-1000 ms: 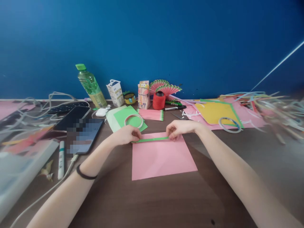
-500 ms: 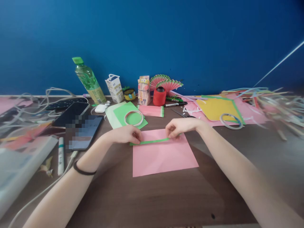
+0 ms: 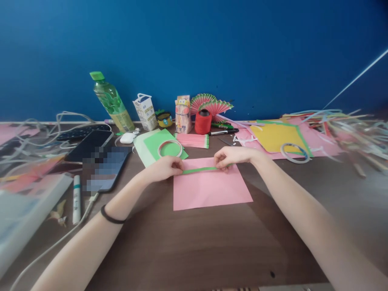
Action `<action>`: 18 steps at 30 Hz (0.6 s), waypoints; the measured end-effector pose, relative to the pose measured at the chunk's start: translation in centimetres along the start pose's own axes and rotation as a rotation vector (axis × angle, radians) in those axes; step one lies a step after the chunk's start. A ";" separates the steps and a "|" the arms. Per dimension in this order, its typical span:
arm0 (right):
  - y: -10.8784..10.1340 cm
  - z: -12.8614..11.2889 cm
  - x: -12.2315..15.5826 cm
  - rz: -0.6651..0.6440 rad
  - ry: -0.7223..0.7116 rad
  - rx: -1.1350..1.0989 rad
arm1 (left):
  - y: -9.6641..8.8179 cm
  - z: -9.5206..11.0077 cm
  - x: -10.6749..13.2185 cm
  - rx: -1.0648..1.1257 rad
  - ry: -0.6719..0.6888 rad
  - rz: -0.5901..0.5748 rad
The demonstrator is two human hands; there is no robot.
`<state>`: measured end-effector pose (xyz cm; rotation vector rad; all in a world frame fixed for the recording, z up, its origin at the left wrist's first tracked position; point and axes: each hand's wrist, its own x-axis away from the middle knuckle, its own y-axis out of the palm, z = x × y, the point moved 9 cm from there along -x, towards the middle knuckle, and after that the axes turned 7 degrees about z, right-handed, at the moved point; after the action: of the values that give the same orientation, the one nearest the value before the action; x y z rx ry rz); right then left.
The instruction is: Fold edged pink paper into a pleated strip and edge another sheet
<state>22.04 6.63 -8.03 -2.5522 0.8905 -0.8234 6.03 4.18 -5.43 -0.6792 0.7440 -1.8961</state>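
Observation:
A pink sheet of paper (image 3: 212, 190) lies on the dark wooden table in front of me. Across its far part runs a narrow green paper strip (image 3: 198, 170). My left hand (image 3: 166, 166) pinches the strip's left end, with fingertips at the sheet's left edge. At the other end, my right hand (image 3: 226, 159) has its fingers closed on the strip, above the sheet's far right part. The strip looks nearly level between the two hands. Whether it lies flat on the pink paper or slightly above it, I cannot tell.
Behind my left hand, a tape roll (image 3: 170, 150) lies on green paper (image 3: 157, 139). A pleated pink strip (image 3: 194, 140), red thread spool (image 3: 203, 122) and bottle (image 3: 112, 103) stand or lie toward the wall. Phones (image 3: 113, 169) and a marker (image 3: 76, 200) are left; yellow paper (image 3: 277, 138) is right.
The pink sheet has shifted slightly away from me, along with the green strip. Both hands have moved a little farther forward, still pinching the strip's ends.

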 end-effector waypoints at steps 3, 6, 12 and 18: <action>-0.2 -0.2 0.1 0.039 0.022 -0.003 | -0.3 0.0 0.0 -0.018 -0.007 0.015; -1.2 -0.6 0.3 0.148 0.027 0.001 | -1.3 -0.3 -0.1 -0.067 -0.051 0.132; -1.5 0.0 -0.2 0.183 0.021 0.030 | -2.3 -0.5 -0.2 -0.179 -0.063 0.247; 1.2 0.3 0.0 -0.083 0.047 0.017 | -1.1 0.1 0.1 -0.178 -0.017 0.039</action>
<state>21.62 5.76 -8.83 -2.5797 0.7921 -0.9143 5.49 4.48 -4.55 -0.7848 0.9169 -1.8008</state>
